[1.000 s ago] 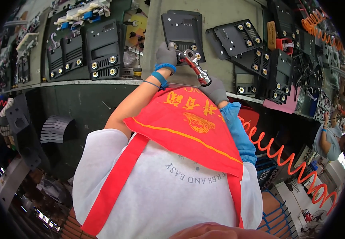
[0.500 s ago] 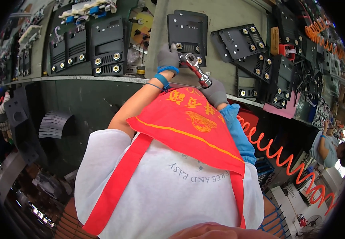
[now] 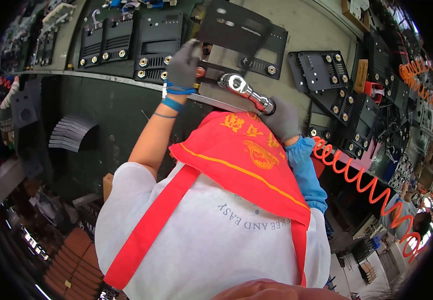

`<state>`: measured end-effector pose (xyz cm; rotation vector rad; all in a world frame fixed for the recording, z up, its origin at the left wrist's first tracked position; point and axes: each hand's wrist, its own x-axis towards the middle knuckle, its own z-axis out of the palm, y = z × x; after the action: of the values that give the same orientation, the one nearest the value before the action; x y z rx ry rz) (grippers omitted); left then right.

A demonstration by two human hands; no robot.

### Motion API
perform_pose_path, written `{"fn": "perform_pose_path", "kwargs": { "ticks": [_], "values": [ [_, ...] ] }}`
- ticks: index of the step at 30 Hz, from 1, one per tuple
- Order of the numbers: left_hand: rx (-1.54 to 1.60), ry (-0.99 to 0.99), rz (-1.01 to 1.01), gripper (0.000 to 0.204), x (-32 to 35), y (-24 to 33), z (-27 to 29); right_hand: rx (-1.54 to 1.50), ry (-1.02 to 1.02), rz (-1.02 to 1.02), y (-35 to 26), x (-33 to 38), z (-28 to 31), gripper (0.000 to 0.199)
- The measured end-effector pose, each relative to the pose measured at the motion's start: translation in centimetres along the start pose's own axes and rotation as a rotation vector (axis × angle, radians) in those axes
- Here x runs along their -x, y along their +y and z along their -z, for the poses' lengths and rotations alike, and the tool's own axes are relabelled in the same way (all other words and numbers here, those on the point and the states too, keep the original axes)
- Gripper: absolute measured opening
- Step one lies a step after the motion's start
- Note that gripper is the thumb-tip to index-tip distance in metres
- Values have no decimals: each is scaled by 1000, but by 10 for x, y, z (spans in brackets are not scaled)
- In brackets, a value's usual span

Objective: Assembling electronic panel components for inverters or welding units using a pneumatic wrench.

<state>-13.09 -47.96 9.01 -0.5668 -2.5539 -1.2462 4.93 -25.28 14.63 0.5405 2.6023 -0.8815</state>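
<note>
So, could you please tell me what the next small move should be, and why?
Probably have the left hand ease the blurred black panel leftward and down beside the similar panels: that hand appears to grip its left end, the piece overlaps another panel on the bench, and the right hand is occupied with the ratchet tool.

Black panel (image 3: 234, 27) aslant, silver ratchet wrench (image 3: 250, 94)
</note>
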Motion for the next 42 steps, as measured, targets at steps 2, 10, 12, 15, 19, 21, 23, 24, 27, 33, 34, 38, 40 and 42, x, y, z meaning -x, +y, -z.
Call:
{"fn": "perform_pose_path", "kwargs": {
  "ticks": [2,10,12,15,19,21,23,24,27,33,34,38,40,42],
  "values": [
    [9,14,248,29,-16,-28,39,-55,29,-4,18,0,-10,30],
    [-403,-218,364,39,-14,-169,105,-270,67,-154,61,12,-27,34],
    [-745,-270,381,43,-20,-139,103,-277,88,-273,75,17,-34,35],
    [-887,-188,513,43,-26,-137,95,-377,77,-379,81,21,-31,34],
    [-890,-541,433,50,-39,-200,113,-509,100,-495,86,22,-26,35],
    [-1076,-634,575,52,-63,-152,101,-422,155,-488,96,19,-30,37],
    [-1073,-265,378,47,-66,-107,73,-330,200,-469,102,12,-30,39],
    [-856,-194,161,39,-68,-69,49,-315,195,-487,101,7,-30,40],
    [-230,-381,-50,31,-45,-14,-47,-274,189,-464,93,-9,-27,42],
    [-253,-635,437,42,-21,1,-173,12,113,-522,80,-28,-22,43],
    [-229,-674,403,41,-23,-2,-169,23,138,-512,75,-23,-21,42],
    [-41,-735,305,39,-8,-24,-164,35,83,-562,87,-21,-29,40],
    [-5,-650,339,37,2,-3,-154,-6,107,-585,93,-20,-34,40],
    [130,-602,565,34,23,-13,-159,-65,77,-583,87,-18,-33,39]
  ]
}}
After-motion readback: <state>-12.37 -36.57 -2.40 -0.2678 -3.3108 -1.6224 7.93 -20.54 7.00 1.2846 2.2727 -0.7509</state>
